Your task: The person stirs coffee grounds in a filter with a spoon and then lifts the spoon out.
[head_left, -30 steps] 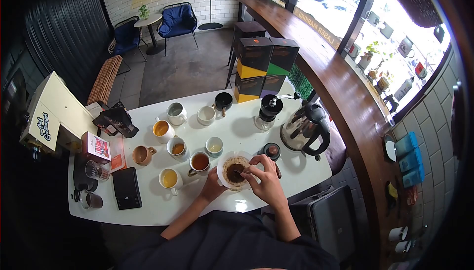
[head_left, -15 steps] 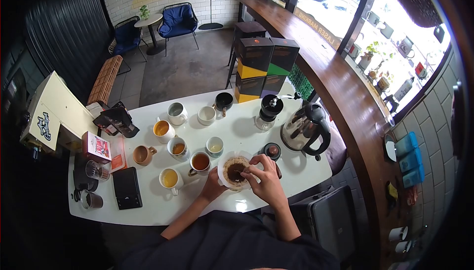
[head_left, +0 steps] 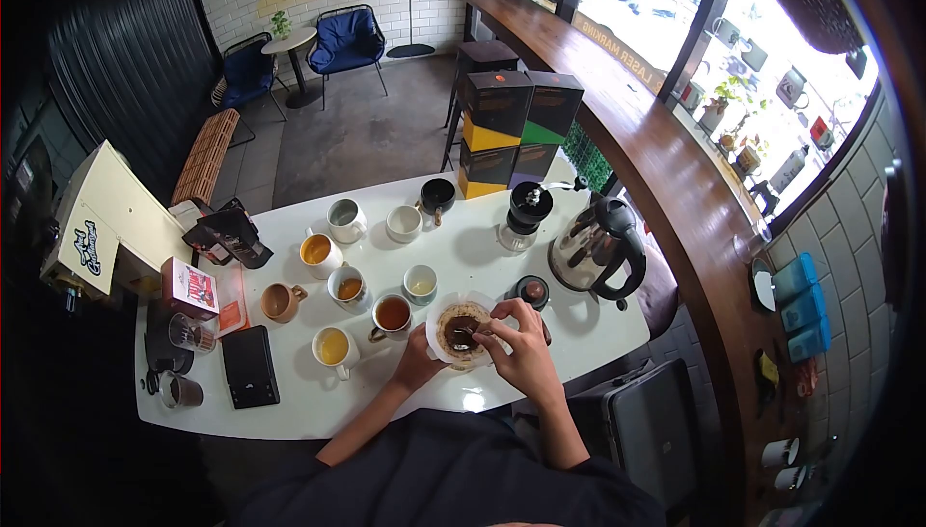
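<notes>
A white paper filter in a dripper [head_left: 448,318] with dark wet coffee grounds [head_left: 460,331] stands near the table's front edge. My left hand [head_left: 419,361] grips the dripper's left side. Over its right side, my right hand [head_left: 521,342] is pinched on a small spoon-like utensil [head_left: 475,332], mostly hidden by the fingers, whose tip is in the grounds. Just left of the dripper is a cup of reddish-brown liquid [head_left: 392,313]; a cup of pale liquid [head_left: 420,282] stands behind it. A round dark-lidded object [head_left: 531,291] lies behind my right hand.
Several more cups, including a yellow-filled mug [head_left: 333,347], stand to the left. A black scale [head_left: 250,367] lies farther left. A hand grinder [head_left: 527,216] and a steel kettle [head_left: 590,249] are at the back right, near stacked boxes [head_left: 497,108].
My right hand and the utensil have shifted slightly within the filter, and more of the utensil's tip shows. My left hand keeps its hold on the dripper.
</notes>
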Available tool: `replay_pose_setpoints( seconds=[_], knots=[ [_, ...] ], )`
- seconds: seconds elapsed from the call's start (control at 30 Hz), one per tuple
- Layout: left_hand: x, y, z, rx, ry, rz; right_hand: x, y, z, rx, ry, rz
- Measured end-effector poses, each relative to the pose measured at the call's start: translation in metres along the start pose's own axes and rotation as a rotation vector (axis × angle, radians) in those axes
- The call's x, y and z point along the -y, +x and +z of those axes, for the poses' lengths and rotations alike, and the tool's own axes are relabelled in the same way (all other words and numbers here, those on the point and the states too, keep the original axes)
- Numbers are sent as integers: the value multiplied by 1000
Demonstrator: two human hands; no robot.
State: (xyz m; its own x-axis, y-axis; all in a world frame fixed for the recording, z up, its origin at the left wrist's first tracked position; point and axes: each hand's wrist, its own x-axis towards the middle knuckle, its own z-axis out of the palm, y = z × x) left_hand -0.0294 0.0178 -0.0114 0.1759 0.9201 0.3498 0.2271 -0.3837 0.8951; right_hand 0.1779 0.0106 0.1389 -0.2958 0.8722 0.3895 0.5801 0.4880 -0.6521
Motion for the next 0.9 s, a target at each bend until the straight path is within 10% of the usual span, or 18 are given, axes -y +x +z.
replay_pose_setpoints(
  seconds=[0.9],
  knots=[
    [9,-1,-1,51,87,34,-1,-4,0,-18,-29,9]
  ],
)
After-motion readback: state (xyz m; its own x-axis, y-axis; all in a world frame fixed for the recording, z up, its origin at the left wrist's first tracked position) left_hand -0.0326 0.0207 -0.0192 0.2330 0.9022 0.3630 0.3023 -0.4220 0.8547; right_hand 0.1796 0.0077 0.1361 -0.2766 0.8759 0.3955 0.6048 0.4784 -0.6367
